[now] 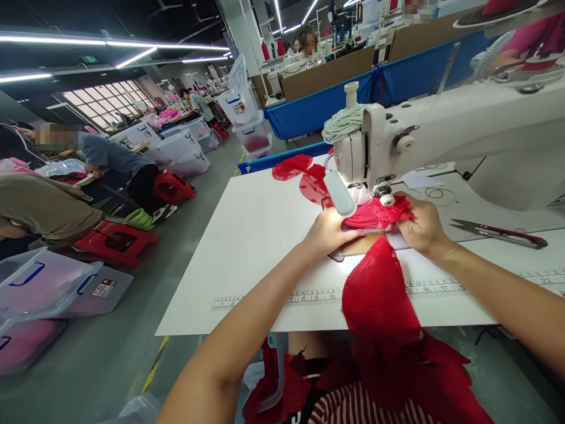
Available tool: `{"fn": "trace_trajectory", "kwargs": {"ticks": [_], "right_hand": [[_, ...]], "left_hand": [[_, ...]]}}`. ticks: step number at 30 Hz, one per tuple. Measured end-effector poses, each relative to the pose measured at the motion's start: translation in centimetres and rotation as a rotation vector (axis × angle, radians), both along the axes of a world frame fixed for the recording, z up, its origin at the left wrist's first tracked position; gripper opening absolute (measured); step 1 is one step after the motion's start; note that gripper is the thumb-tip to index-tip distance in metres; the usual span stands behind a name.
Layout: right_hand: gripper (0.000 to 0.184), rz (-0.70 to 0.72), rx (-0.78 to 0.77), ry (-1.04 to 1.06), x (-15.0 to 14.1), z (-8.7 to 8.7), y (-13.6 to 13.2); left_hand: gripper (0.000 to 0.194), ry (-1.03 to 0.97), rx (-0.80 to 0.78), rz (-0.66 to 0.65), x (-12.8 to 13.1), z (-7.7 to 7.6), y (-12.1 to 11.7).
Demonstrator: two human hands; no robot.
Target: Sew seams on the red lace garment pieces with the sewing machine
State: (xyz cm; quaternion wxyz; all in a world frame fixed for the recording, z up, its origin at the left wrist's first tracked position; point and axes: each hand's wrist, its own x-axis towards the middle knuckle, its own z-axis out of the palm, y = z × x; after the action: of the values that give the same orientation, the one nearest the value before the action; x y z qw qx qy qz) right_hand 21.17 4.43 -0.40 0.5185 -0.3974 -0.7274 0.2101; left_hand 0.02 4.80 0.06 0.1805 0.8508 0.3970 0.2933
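Red lace (pixel 373 215) at the head of the machine (pixel 355 153), above the tabletop (pixel 265 235). Left hand (pixel 327 232): fingers look closed on its left side. Right hand (pixel 424 227): fingers gripping its right side. Red cloth (pixel 375 285) hangs off the near edge; its weight could pull the lace askew. Fingers close to the stitching spot; a slip might hurt them. Snips (pixel 523 237) lie to the right.

Sewing machine (pixel 445 126) cropped (right); red fabric (pixel 366 217) partly hides both hands (pixel 327 231) (pixel 424 227).

my head cam only, wide-angle, lkg fwd & down btwn wearer's forearms (pixel 260 309), sewing machine (pixel 459 129) close at R, worktable (pixel 247 235) nr ctr, floor (pixel 194 203) off L
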Motion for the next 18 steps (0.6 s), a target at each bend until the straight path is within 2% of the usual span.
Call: {"fn": "trace_trajectory", "kwargs": {"ticks": [3,5,9,13,18], "right_hand": [[0.019,0.03,-0.009,-0.03,0.2,0.1,-0.1],[0.02,0.08,-0.005,-0.055,0.5,0.3,0.0],[0.008,0.241,0.028,-0.126,1.1,0.5,0.3],[0.008,0.396,0.039,-0.239,1.4,0.9,0.3],[0.018,0.432,0.05,-0.426,1.2,0.9,-0.3]], "left_hand": [[0.007,0.069,0.078,0.046,0.1,-0.1,-0.4],[0.014,0.132,0.137,0.049,0.0,-0.1,-0.7],[0.022,0.281,0.294,0.029,-0.7,-0.2,-1.2],[0.028,0.397,0.472,-0.006,-1.1,-0.3,-1.5],[0.028,0.461,0.605,-0.081,-1.2,-0.3,-1.1]]}}
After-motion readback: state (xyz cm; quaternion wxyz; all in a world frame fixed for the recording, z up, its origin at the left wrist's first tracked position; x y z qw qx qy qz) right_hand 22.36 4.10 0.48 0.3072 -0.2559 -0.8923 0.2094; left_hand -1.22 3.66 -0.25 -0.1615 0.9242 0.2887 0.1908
